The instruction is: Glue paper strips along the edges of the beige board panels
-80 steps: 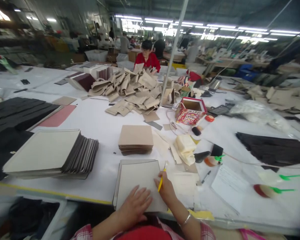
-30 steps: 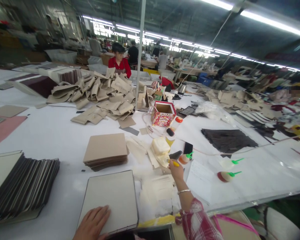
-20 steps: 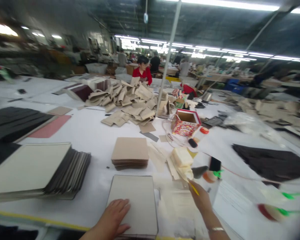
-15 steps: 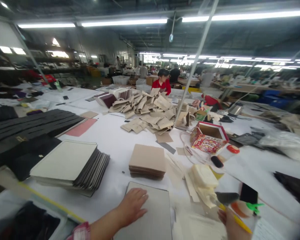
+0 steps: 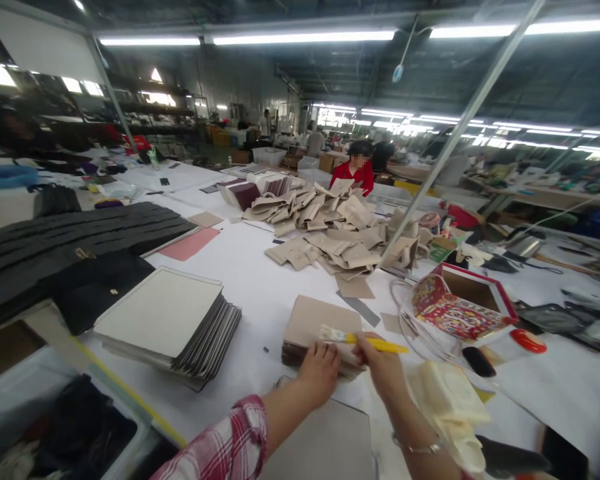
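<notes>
A stack of brown rectangular pieces (image 5: 310,313) lies in front of me on the white table. My left hand (image 5: 323,370) rests at its near edge, fingers extended onto the top piece. My right hand (image 5: 380,360) is closed around the yellow handle of a paintbrush (image 5: 375,343). The pale bristles are over the stack, just beyond my left fingertips; whether they touch it I cannot tell. Below my wrists lies a grey panel (image 5: 325,440), partly covered by my left forearm. To the left stands a taller stack of pale grey, dark-edged panels (image 5: 163,313).
A crumpled cream cloth bundle (image 5: 447,393) sits beside my right forearm. Beyond it are a red patterned box (image 5: 463,303) and a red-lidded container (image 5: 527,341). Beige pieces (image 5: 330,233) are heaped farther back, near a slanted pole (image 5: 460,130) and a person in red (image 5: 353,175).
My right hand has carried the paintbrush from the lower right to the brown stack. My left hand has moved from the grey panel onto the stack's near edge. The view has shifted left.
</notes>
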Demonstrator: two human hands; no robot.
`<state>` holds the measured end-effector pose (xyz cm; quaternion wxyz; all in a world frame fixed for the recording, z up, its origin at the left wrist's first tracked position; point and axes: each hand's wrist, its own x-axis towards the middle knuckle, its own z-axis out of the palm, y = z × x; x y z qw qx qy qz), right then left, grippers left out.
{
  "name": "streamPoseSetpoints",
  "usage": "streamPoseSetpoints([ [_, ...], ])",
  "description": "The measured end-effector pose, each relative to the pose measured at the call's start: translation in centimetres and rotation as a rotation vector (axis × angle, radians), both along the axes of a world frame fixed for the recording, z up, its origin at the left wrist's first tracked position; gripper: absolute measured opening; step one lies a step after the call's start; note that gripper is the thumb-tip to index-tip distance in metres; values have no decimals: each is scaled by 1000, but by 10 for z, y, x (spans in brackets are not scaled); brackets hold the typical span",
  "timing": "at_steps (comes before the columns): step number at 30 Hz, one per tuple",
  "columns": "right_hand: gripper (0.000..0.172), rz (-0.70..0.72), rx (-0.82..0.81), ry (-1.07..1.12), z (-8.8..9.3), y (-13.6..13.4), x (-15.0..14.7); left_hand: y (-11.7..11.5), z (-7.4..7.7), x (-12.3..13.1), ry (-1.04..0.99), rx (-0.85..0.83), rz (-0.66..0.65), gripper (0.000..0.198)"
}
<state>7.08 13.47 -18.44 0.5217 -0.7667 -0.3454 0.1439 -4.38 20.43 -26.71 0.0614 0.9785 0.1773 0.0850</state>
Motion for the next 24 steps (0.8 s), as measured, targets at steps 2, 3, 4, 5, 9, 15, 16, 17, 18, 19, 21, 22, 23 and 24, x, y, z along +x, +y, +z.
streamPoseSetpoints([
  [2, 28, 137, -18, 140, -4, 40, -20, 0, -1, -1, 3, -18, -10, 54],
  [3, 27, 195, -31, 195, -8, 55, -26, 1, 0, -1, 4, -27, -19, 56],
  [4, 26, 240, -43, 233, -13, 67, -30, 2, 0, -2, 3, -35, -25, 57],
  [5, 25, 260, -53, 247, -17, 77, -31, 3, 0, -2, 2, -44, -28, 59],
  [9, 25, 171, -34, 204, -28, 113, -16, 5, -3, -3, -17, -55, -37, 65],
  [15, 26, -3, -43, 146, -37, 119, 34, 6, -5, -2, 39, -55, -46, 66],
  [16, 25, -40, -56, 135, -37, 109, 46, 6, -4, -2, 44, -54, -46, 66],
  [17, 25, -79, -69, 122, -36, 97, 58, 7, -3, -2, 41, -53, -44, 65],
  [18, 24, -117, -82, 107, -35, 84, 70, 7, -2, -1, 32, -53, -43, 64],
  [19, 24, -149, -92, 89, -32, 71, 81, 8, -1, -1, 18, -55, -40, 62],
  [21, 25, -189, -104, 50, -26, 49, 96, 11, 1, 2, -8, -61, -37, 57],
  [22, 25, -196, -103, 35, -23, 40, 99, 13, 3, 4, -15, -61, -35, 54],
  [23, 26, -184, -100, 11, -20, 33, 99, 14, 5, 6, -18, -56, -32, 51],
  [24, 26, -149, -95, -38, -17, 26, 96, 16, 8, 9, -16, -46, -24, 49],
])
